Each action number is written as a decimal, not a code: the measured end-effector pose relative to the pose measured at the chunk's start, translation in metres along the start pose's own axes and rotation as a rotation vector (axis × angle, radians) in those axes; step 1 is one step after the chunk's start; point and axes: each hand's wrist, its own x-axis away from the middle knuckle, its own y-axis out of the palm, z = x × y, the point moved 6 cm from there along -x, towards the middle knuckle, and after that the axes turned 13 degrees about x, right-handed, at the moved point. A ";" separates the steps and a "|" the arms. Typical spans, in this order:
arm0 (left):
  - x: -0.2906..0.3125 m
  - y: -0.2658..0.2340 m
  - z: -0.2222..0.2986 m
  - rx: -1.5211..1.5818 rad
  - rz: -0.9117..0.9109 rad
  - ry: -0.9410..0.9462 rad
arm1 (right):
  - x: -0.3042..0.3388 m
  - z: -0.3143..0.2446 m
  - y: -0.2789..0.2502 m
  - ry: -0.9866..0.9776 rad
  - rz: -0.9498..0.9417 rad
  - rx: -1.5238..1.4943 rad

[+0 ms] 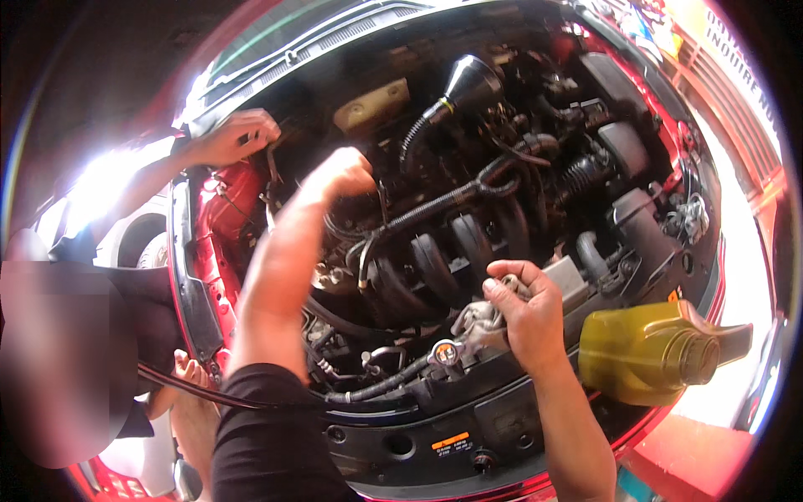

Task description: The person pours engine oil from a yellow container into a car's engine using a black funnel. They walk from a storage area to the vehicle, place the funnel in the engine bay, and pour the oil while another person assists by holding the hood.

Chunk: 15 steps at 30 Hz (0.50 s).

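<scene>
My left hand reaches over the engine, its fingers curled closed and somewhat blurred. Whatever those fingers hold, if anything, is hidden. A thin dark line hangs just beside them. Nearer the front, my right hand is closed around a crumpled greyish rag, which droops by the radiator cap. Beyond both hands, a black funnel with a ribbed flexible spout stands tilted in the engine bay. To the right of my right hand, an olive-yellow oil jug lies on its side on the front panel.
Another person leans in at the left; one of their hands rests near the red fender, the other hand is lower at the car's edge. Hoses cross the engine. A black front panel borders the bay.
</scene>
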 end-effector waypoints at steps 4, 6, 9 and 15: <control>0.022 -0.079 0.030 0.137 -0.082 -0.015 | 0.033 0.019 0.016 0.143 -0.084 -0.112; 0.053 -0.077 0.070 -0.091 -0.008 0.137 | 0.038 0.011 0.032 0.177 -0.119 -0.236; 0.126 -0.099 0.111 -0.235 0.235 0.156 | 0.053 0.023 0.044 0.021 -0.189 -0.096; 0.278 -0.131 0.151 -0.370 0.425 0.065 | 0.116 0.025 0.031 0.294 -0.285 -0.402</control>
